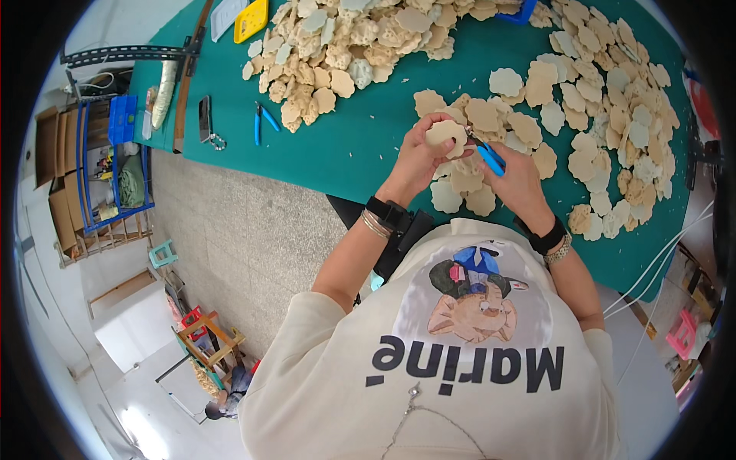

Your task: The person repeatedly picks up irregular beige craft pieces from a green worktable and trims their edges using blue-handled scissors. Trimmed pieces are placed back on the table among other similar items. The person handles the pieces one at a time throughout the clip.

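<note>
My left hand (415, 163) grips a flat, cream-coloured piece with a wavy edge (443, 136) between thumb and fingers, raised over the table. Closed around blue-handled nippers (491, 158), my right hand (524, 184) holds their metal jaws against the right side of that piece. Whether the jaws are biting into it is too small to tell. Beneath and beyond both hands spreads a loose heap of similar beige and pale grey-green pieces (483, 115).
Larger piles of these pieces lie at the far side (356, 34) and the right (613, 115) of the green table (307, 157). Second blue-handled pliers (264, 123) and a phone (205, 119) lie to the left. A yellow tray (251, 21) stands at the far left.
</note>
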The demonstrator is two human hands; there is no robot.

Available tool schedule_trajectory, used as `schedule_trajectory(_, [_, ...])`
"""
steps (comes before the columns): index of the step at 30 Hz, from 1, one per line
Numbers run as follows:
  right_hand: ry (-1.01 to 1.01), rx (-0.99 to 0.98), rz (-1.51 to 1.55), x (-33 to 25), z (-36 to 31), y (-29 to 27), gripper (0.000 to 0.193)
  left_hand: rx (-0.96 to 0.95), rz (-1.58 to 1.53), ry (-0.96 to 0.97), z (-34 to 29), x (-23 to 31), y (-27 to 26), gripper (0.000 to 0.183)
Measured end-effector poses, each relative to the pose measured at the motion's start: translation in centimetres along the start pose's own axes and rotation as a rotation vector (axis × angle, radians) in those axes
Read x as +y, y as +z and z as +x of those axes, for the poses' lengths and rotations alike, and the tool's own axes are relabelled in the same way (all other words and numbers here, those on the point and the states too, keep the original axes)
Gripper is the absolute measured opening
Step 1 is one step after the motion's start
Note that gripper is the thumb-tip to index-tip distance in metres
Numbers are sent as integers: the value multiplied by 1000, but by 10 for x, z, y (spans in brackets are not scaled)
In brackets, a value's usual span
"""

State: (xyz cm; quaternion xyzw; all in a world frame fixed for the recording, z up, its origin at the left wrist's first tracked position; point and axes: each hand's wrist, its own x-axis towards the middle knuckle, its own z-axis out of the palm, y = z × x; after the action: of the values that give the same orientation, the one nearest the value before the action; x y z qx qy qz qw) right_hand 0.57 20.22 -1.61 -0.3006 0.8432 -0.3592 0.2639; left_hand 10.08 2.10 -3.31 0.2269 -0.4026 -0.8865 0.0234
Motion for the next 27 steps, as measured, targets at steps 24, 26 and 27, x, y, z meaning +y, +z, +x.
schedule_trajectory(24, [-75, -5, -181, 45, -30, 7, 82, -204, 1621, 410, -4, -27, -32, 130])
schedule_trajectory(26, [-118, 19, -229, 49, -31, 10, 87, -226, 1502, 481, 9, -29, -29, 125])
schedule_trajectory(27, [-138, 26, -239, 52, -31, 12, 89, -256, 1559, 503, 17, -31, -25, 122])
